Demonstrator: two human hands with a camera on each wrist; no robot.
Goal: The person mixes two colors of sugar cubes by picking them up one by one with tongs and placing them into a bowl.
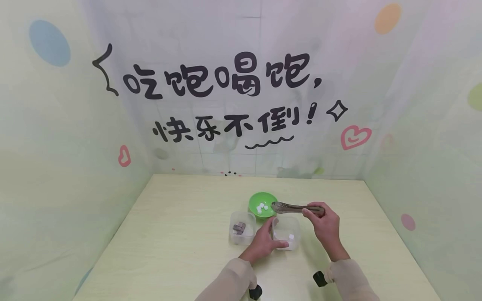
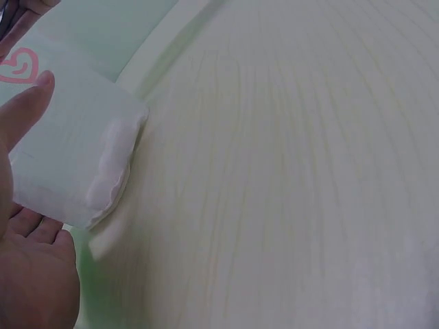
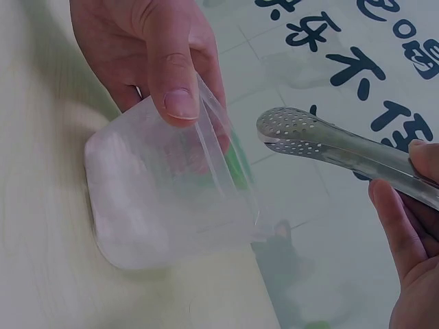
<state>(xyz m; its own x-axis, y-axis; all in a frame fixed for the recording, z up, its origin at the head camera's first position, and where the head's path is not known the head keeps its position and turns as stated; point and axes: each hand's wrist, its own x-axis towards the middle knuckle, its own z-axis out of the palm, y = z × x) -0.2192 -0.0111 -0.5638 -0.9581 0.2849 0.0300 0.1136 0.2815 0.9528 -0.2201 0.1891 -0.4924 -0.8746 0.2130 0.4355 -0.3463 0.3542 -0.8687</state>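
Observation:
My left hand (image 1: 263, 243) grips a clear plastic tub (image 1: 295, 228), its thumb and fingers spread around the side. In the right wrist view the left thumb (image 3: 180, 96) lies against the tub's wall near the rim. A white cube (image 1: 291, 237) shows inside it. My right hand (image 1: 326, 223) holds metal tongs (image 1: 293, 208) by the handle end, above the table. Their perforated tips, close together with nothing visible between them, point left at the right rim of a green bowl (image 1: 263, 195). Several white cubes (image 1: 260, 207) lie in that bowl.
A second clear tub (image 1: 232, 236), holding several brownish cubes (image 1: 239, 228), stands left of my left hand. Everything is on a pale wood table (image 1: 180, 225). Printed fabric walls (image 1: 211, 159) enclose its back and sides. Black devices (image 1: 319, 279) hang at both wrists.

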